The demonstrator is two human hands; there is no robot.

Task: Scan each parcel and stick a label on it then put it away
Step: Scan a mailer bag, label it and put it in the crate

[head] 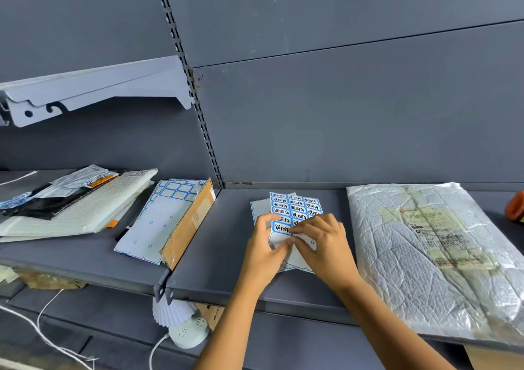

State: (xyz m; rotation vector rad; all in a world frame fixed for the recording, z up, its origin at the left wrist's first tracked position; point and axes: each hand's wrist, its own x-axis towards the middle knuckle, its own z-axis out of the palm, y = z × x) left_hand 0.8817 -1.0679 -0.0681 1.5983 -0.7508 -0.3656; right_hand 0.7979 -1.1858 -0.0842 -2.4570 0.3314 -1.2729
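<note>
Grey metal shelf [215, 244]: white sheet of blue-bordered labels [295, 208] lies flat at centre. Left hand [265, 244] and right hand [321, 242], fingers curled, both pinch its near part. White crinkled plastic parcel [425, 270] lies just to the right, untouched.

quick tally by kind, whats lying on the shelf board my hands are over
plastic-wrapped parcel: 1
label sheets: 2, stacked
orange object, cut off by the picture's edge: 1
total: 4

On the grey shelf [215, 242] are laid a stack of mailers [85, 210], a cardboard box [187, 225], a label sheet [296, 206] and a wrapped parcel [425, 256].
</note>
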